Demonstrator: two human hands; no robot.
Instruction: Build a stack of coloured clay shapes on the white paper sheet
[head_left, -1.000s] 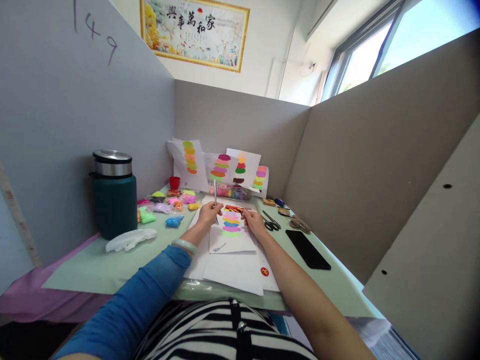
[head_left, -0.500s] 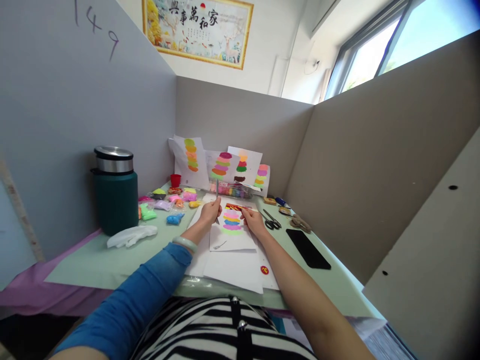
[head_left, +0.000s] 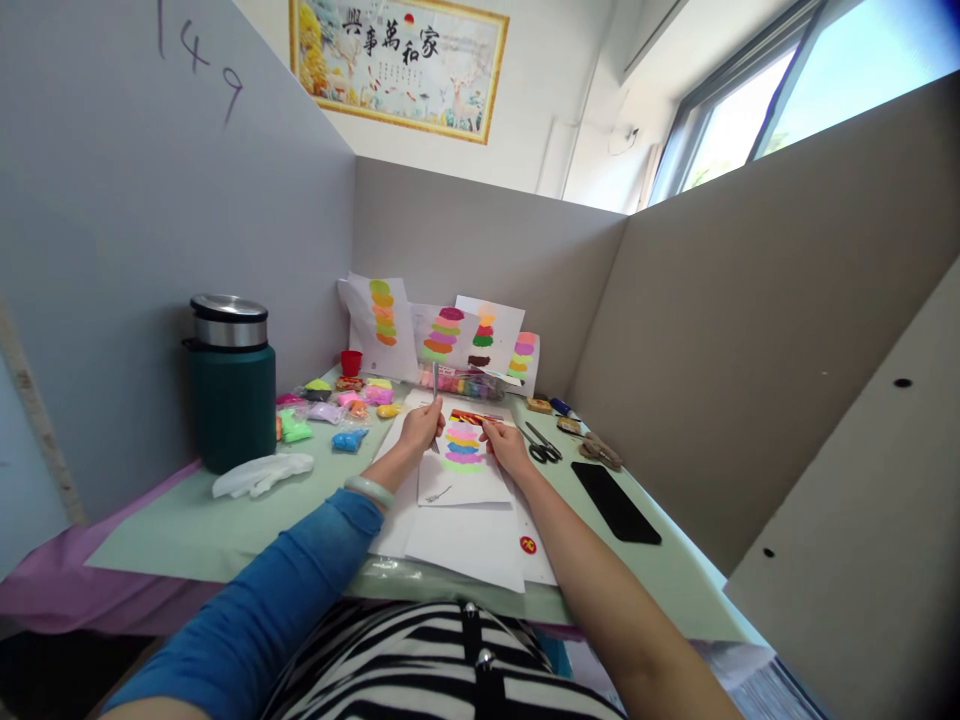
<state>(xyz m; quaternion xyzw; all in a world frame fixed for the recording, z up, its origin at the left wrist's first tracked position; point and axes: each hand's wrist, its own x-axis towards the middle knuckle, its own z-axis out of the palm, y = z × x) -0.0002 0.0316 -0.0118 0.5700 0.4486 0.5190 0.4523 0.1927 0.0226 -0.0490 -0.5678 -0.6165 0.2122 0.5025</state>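
Note:
My left hand [head_left: 423,426] is closed around a thin metallic tool [head_left: 436,378] that stands nearly upright. Pinched in the fingers of my right hand [head_left: 505,443] is a red and yellow packet [head_left: 477,418], lying across the top of a colour-striped sheet [head_left: 463,490]. Pink, yellow, blue, purple and green bands run down that sheet between my hands. More white paper [head_left: 465,543] lies underneath. Black scissors [head_left: 544,445] rest just right of my right hand.
At the left stand a green flask [head_left: 231,390] and a white glove [head_left: 262,475]. Behind them are clay packets [head_left: 296,425] and a red cup [head_left: 351,362]. Painted sheets [head_left: 385,328] lean at the back. A black phone-like slab [head_left: 616,502] lies right.
My hands hold almost the same pose. The view has shifted very slightly; no object has clearly moved.

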